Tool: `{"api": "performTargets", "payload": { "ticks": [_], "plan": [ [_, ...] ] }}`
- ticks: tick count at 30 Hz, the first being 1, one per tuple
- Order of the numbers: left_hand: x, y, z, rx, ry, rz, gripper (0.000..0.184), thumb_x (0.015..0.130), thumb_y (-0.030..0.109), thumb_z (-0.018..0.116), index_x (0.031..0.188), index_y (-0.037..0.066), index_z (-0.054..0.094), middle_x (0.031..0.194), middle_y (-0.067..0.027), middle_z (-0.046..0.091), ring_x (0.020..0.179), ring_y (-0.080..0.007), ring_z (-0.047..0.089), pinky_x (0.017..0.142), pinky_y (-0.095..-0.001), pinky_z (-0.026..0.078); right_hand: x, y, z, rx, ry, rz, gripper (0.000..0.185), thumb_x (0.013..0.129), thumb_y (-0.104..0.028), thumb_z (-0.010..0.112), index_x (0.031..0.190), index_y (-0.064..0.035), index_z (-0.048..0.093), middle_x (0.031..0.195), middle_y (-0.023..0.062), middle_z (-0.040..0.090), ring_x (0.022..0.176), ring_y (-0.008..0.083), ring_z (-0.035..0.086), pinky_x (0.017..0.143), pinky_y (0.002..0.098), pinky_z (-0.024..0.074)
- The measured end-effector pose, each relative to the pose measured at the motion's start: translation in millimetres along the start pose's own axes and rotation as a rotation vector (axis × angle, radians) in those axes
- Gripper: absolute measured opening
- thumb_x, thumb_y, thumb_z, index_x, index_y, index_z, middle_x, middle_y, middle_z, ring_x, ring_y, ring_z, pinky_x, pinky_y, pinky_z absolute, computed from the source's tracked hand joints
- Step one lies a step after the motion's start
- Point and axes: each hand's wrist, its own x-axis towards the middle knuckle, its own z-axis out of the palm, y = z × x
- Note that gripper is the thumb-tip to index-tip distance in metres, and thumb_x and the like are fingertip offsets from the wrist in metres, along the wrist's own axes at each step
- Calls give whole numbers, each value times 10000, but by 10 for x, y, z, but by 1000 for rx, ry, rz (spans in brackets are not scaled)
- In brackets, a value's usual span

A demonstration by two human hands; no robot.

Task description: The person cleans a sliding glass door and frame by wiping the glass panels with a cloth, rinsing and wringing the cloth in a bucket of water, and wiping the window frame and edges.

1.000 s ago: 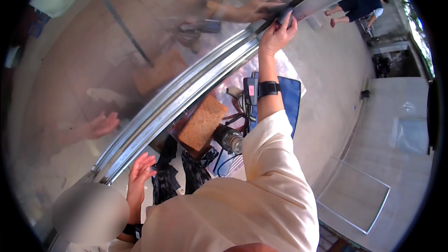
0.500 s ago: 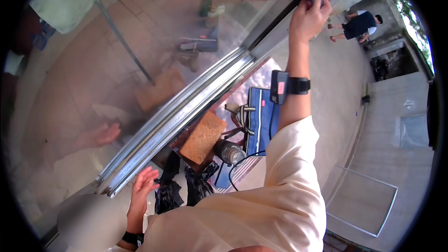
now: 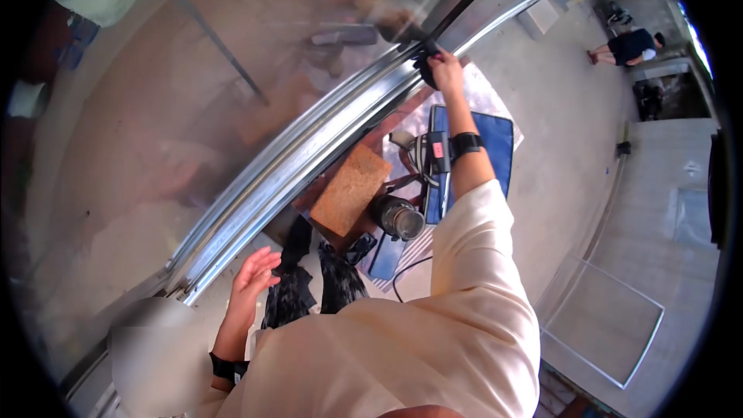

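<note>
My right hand [image 3: 446,71] is closed around a crumpled black cloth [image 3: 423,68]. It presses the cloth at the corner where the upright window frame [image 3: 484,11] meets the silver metal track [image 3: 267,162]. Beside the track, the glass pane [image 3: 178,139] carries dim reflections. My left hand [image 3: 255,271] hangs low near the track's near end, fingers loosely stretched and apart, holding nothing. Below my right forearm lies a blue bag [image 3: 493,147] with striped handles, partly hidden by the arm.
An orange-brown brick [image 3: 350,190] lies by the track, with a lidded jar [image 3: 408,223] and a flat blue phone-like object [image 3: 385,257] nearby. A white-edged screen frame [image 3: 604,321] leans at lower right. Farther off stands a person [image 3: 631,48] in dark clothes.
My right hand has come down along the upright frame to the track corner with the black cloth. My left hand has shifted slightly up and right in the view.
</note>
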Motion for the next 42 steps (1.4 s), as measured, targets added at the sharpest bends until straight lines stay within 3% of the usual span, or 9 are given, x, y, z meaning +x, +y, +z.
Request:
{"api": "performTargets", "payload": {
  "ticks": [2,4,6,10,13,18,29,35,42],
  "plan": [
    [-59,-26,-41,-7,24,-19,396,932,124,459,1322,79,410,1261,-115,509,1174,-223,486,895,-355,448,70,-112,-195,237,154,36,295,764,-227,591,1009,-77,657,774,176,648,818,292,638,763,359,466],
    [-108,-44,-106,-1,90,-19,389,930,114,459,1315,79,418,1257,-116,511,1174,-221,487,891,-354,451,29,-242,-113,238,176,81,292,767,-244,578,973,-51,651,794,187,651,830,322,633,771,374,470],
    [-136,-47,-119,-7,102,-27,384,930,115,463,1311,79,424,1254,-115,513,1175,-218,487,888,-353,454,8,-309,112,17,184,225,448,783,-325,540,1199,-162,581,1133,165,557,1039,348,554,890,412,435],
    [-122,-33,-93,-3,118,-27,383,935,130,465,1312,78,422,1258,-115,510,1177,-218,485,890,-353,449,-340,-389,265,-61,201,14,425,756,-358,557,1105,-131,640,1054,180,604,985,353,583,867,409,444],
    [-67,6,-60,12,83,-40,388,936,137,465,1317,77,417,1261,-116,509,1180,-219,482,894,-354,443,-306,-403,-85,134,50,183,377,691,-364,598,919,-79,696,819,195,664,855,329,639,778,389,470],
    [-52,31,-42,18,69,-17,395,936,141,462,1323,77,410,1263,-117,508,1185,-224,478,902,-361,435,-121,-389,276,-44,211,164,448,751,-344,583,1141,-129,622,1174,136,544,1064,317,550,900,396,434],
    [-70,-77,-105,30,31,-15,417,934,165,467,1333,66,395,1277,-116,499,1190,-218,474,915,-354,429,-544,-663,386,39,133,211,385,742,-350,575,984,-66,668,999,239,597,951,384,587,837,440,456],
    [-67,8,-31,51,-76,-15,419,932,165,471,1332,69,396,1276,-115,504,1190,-215,474,917,-350,428,-1273,-978,388,98,-225,193,439,735,-374,550,1019,-59,663,1013,254,616,1000,393,578,886,426,438],
    [-373,-92,-373,36,83,-40,406,932,147,461,1329,75,408,1274,-109,510,1198,-217,470,912,-352,424,-734,-999,412,54,182,314,397,724,-327,560,995,-57,670,968,220,643,920,379,616,835,434,475]
  ]
}}
